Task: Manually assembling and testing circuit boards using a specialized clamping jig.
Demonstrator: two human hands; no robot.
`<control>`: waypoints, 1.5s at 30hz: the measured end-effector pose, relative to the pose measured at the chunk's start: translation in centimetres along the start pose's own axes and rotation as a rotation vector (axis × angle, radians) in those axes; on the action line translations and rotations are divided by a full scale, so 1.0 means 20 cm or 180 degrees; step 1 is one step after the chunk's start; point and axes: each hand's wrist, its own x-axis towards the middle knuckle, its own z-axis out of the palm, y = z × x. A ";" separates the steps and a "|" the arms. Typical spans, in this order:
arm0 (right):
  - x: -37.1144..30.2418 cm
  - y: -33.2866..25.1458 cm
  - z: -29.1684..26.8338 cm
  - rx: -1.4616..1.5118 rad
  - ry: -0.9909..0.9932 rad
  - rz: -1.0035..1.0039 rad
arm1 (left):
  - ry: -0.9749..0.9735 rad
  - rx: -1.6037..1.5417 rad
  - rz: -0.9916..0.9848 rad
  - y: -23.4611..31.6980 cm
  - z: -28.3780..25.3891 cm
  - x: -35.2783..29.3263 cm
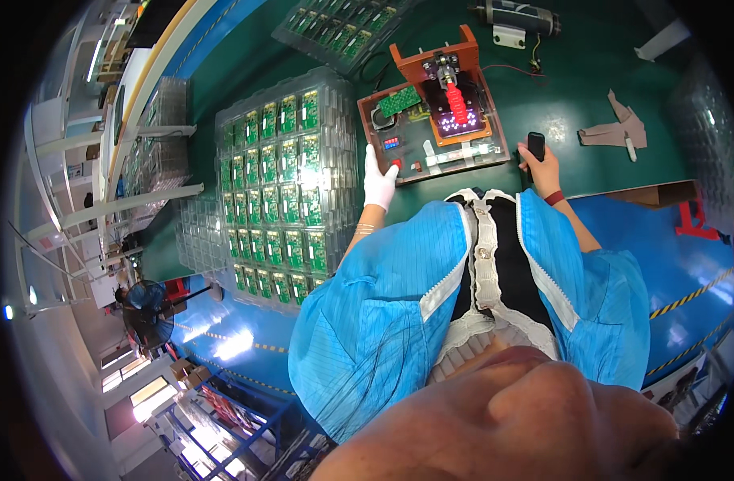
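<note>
In front of me on the green bench sits a test fixture (495, 160), a brown-framed box with a red toggle clamp (455, 103) over a lit plate. A green circuit board (400, 100) lies at its upper left. My left hand (378, 180), in a white glove, rests at the box's left front corner. Its fingers are apart, with the thumb by a red button (397, 163). At the bench edge, right of the box, my bare right hand (546, 170) is closed on a small black oblong device (536, 144); its exact kind is unclear.
Stacked clear trays (283, 172) of green circuit boards stand left of the fixture, with another tray (343, 32) behind. A cylindrical motor (521, 18) with wires lies at the back. A beige cloth piece (619, 128) lies right, and an open cardboard box (655, 195) sits below the bench edge.
</note>
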 end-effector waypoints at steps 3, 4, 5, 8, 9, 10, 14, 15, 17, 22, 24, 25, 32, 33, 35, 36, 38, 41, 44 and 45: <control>0.02 -0.08 0.01 0.0131 0.0459 0.0170 | -0.0267 0.0135 0.0464 -0.05 -0.05 0.03; 0.04 -0.12 -0.03 0.0091 0.0585 0.0119 | -0.0500 -0.0275 0.0407 0.01 -0.02 0.04; 0.02 -0.23 0.01 0.0391 0.0508 -0.0203 | -0.0410 -0.0351 0.0619 -0.06 0.00 0.07; 0.00 -0.53 0.12 -0.0076 0.0382 -0.1773 | -0.0427 -0.0823 0.0625 -0.09 0.06 0.08; -0.06 -0.71 0.13 -0.0425 -0.0134 -0.1629 | -0.0425 -0.0870 0.0457 -0.03 0.05 0.06; -0.04 -0.74 0.18 -0.0136 -0.0250 -0.2416 | -0.0152 -0.0363 0.0560 -0.09 0.06 0.08; 0.08 -0.81 0.32 -0.1594 -0.0649 -0.5012 | -0.0192 -0.0870 0.0120 -0.07 0.06 0.05; 0.12 -0.78 0.37 -0.1910 -0.0938 -0.5213 | -0.0098 -0.0924 -0.0278 -0.06 0.04 0.03; 0.19 -0.71 0.37 -0.1866 -0.0774 -0.5459 | -0.0035 -0.0705 0.0165 -0.05 0.07 0.04; 0.13 -1.05 0.40 -0.1339 -0.0761 -0.4983 | 0.0742 0.0286 0.1647 -0.07 0.09 0.10; 0.16 -1.19 0.48 -0.0876 -0.0409 -0.3859 | 0.0491 0.0426 0.1969 0.05 0.11 0.11; 0.22 -1.23 0.55 -0.0735 -0.0005 -0.3475 | 0.0103 0.0352 0.2006 0.20 0.11 0.11; 0.51 -1.22 0.66 0.0456 -0.1287 -0.1335 | -0.0491 0.0758 0.3612 0.54 0.35 0.10; 0.53 -1.21 0.65 0.0737 -0.1509 -0.1023 | -0.0745 0.0795 0.3531 0.54 0.38 0.10; 0.52 -1.20 0.65 0.0787 -0.1507 -0.1074 | -0.0952 0.0835 0.3315 0.47 0.43 0.15; 0.52 -1.20 0.66 0.0858 -0.1530 -0.1088 | -0.1162 0.0900 0.3052 0.43 0.45 0.19; 0.52 -1.20 0.68 0.1009 -0.1612 -0.1091 | -0.1559 0.1044 0.2476 0.37 0.48 0.26; 0.52 -1.20 0.67 0.0984 -0.1551 -0.1093 | -0.1455 0.1010 0.2842 0.43 0.42 0.20; 0.52 -1.20 0.67 0.0953 -0.1534 -0.1070 | -0.1324 0.0964 0.3164 0.46 0.37 0.17; 0.52 -1.20 0.67 0.0962 -0.1543 -0.1071 | -0.1254 0.1088 0.3267 0.45 0.37 0.17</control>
